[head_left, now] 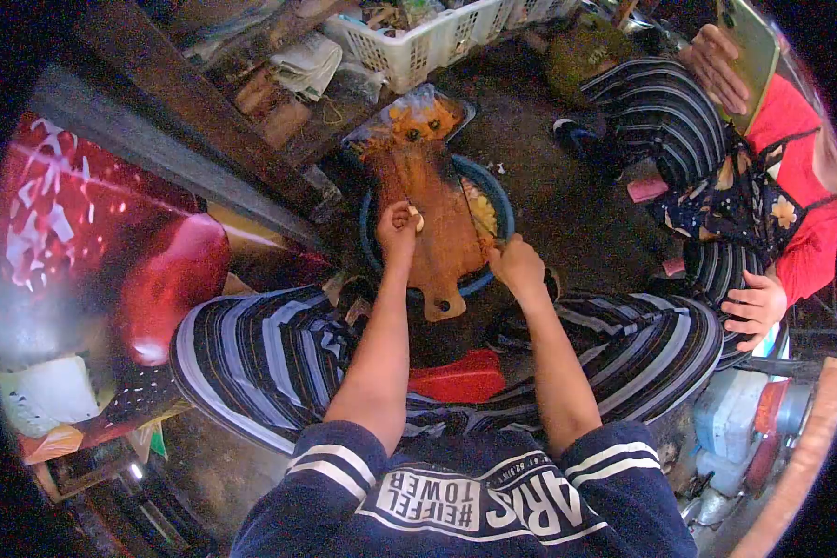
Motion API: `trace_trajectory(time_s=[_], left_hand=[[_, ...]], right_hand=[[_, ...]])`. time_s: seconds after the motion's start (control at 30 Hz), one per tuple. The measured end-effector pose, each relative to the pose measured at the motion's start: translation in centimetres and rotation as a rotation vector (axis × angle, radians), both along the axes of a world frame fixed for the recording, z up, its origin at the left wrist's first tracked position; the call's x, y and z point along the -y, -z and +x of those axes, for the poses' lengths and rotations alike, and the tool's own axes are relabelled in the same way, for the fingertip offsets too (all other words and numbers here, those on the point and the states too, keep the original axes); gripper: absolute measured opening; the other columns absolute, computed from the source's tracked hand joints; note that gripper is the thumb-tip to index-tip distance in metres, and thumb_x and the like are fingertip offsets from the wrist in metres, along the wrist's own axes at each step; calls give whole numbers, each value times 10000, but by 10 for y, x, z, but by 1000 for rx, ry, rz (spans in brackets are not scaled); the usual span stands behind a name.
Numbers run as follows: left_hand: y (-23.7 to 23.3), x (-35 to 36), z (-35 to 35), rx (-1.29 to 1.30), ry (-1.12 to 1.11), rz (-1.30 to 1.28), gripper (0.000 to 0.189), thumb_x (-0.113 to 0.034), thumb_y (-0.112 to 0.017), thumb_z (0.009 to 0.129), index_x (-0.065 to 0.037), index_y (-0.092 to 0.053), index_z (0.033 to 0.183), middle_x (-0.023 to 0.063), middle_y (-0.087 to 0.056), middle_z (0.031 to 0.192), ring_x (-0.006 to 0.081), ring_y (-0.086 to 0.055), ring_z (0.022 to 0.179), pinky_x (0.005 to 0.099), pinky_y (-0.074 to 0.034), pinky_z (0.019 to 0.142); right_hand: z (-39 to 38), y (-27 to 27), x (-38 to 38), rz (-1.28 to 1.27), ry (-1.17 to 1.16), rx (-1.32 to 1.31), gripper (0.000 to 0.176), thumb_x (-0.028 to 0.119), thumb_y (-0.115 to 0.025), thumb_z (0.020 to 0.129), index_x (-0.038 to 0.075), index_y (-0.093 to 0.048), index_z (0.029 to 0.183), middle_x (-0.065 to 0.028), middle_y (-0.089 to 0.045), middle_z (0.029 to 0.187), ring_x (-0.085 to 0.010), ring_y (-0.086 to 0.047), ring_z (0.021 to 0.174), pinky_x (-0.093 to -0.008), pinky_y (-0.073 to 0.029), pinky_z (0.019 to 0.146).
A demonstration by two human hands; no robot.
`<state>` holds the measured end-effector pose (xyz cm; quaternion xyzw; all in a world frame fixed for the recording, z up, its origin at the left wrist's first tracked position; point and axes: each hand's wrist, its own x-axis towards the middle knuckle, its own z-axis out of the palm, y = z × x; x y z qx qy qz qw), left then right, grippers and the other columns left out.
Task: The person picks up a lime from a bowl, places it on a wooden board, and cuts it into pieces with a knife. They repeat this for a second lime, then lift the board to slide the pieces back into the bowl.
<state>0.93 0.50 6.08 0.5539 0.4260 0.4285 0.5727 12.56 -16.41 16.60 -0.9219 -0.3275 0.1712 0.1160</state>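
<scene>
A wooden cutting board with a holed handle lies across a blue basin between the knees. My left hand is closed on a small pale piece over the board's left part. At the board's right edge my right hand is closed round what looks like a knife handle; a dark blade seems to run up from it along the board. Yellow pieces show in the basin to the right. Beyond the board's far end, a tray holds orange shreds.
A white plastic basket stands at the back. Another person in red sleeves sits at the right, holding a flat greenish object. A red object lies between the legs. Wooden beams run along the left.
</scene>
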Motion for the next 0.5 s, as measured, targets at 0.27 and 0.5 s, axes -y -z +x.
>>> trace_trajectory(time_s=[0.27, 0.5], left_hand=[[-26, 5, -4, -29, -4, -156, 198, 6, -624, 720, -6, -575, 911, 30, -573, 763, 95, -531, 674, 222, -438, 636], [-25, 7, -7, -121, -2, -124, 178, -26, -621, 735, -11, -594, 910, 41, -592, 771, 109, -544, 697, 228, -436, 648]], right_hand=[[-31, -28, -9, 216, -74, -103, 287, 217, -509, 785, -31, -479, 925, -270, -568, 743, -416, -559, 740, -484, -447, 649], [-74, 12, -12, 309, -156, -223, 329, 245, -483, 818, -18, -468, 1014, -255, -579, 712, -424, -567, 672, -491, -465, 608]])
